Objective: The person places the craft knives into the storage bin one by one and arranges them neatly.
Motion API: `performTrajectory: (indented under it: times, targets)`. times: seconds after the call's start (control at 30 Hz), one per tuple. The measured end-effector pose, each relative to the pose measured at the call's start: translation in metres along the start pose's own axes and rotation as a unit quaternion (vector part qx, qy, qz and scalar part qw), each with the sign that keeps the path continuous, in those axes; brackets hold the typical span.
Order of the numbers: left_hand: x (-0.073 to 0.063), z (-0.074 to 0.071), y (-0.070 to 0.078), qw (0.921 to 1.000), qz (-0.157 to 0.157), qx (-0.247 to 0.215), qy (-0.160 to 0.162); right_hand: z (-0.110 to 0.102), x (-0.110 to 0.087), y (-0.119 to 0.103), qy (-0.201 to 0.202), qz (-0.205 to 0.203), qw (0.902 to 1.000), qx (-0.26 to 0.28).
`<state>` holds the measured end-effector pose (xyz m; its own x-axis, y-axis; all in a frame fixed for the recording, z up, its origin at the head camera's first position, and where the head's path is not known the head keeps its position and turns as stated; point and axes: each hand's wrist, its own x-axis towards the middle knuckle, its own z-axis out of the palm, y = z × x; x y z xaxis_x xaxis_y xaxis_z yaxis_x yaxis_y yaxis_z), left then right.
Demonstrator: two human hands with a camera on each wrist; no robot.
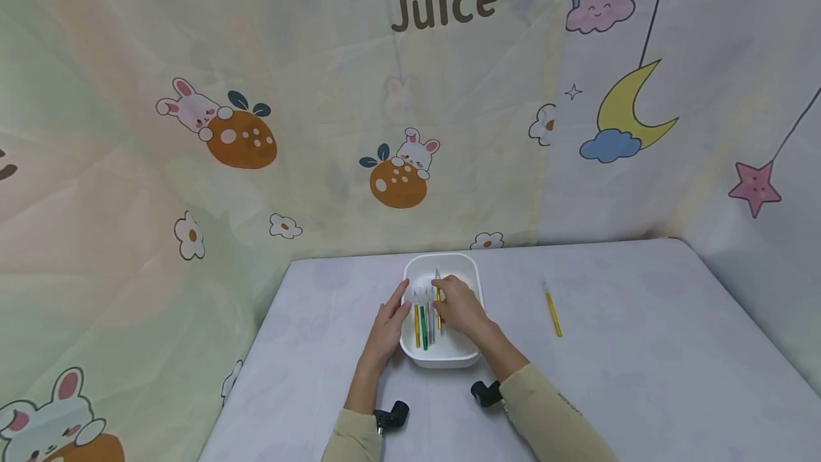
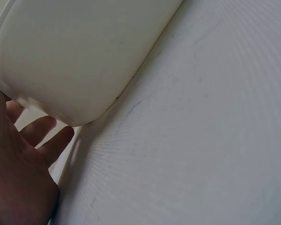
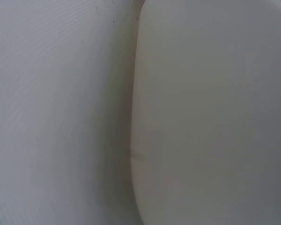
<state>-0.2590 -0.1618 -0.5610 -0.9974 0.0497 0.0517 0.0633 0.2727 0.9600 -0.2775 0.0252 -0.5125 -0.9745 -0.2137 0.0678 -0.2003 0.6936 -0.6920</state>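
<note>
A white rectangular tray [image 1: 449,358] sits on the table with several slim pens lying side by side in it. Among them are a yellow pen [image 1: 417,326], a green pen [image 1: 424,330] and grey ones [image 1: 432,330], their clear ends toward the far side. My right hand [image 1: 458,305] is over the tray's right half, thumb and fingertips pinching another yellow pen [image 1: 440,321] beside the row. At the tray's left side, my left hand [image 1: 387,323] rests its extended fingers against the rim; in the left wrist view its fingers [image 2: 56,145] lie by the outer wall.
A single yellow pen [image 1: 554,314] with a clear end lies on the white tabletop [image 1: 628,362] to the right of the tray. A printed cloth backdrop [image 1: 333,184] rises behind the table's far edge. Each wrist carries a black camera [image 1: 393,416].
</note>
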Motion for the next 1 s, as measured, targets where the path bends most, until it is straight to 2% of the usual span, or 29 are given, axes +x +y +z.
performTrajectory:
  times: [0.4, 1.0]
  targets:
    - [-0.0002, 0.0002, 0.0001, 1.0000, -0.007, -0.005, 0.001, 0.0016, 0.0005, 0.0003, -0.047, 0.017, 0.9987, -0.004]
    - [0.0002, -0.0002, 0.0011, 1.0000, -0.008, -0.001, 0.000, 0.0036, 0.0015, -0.0001, -0.063, 0.023, 0.9977, -0.014]
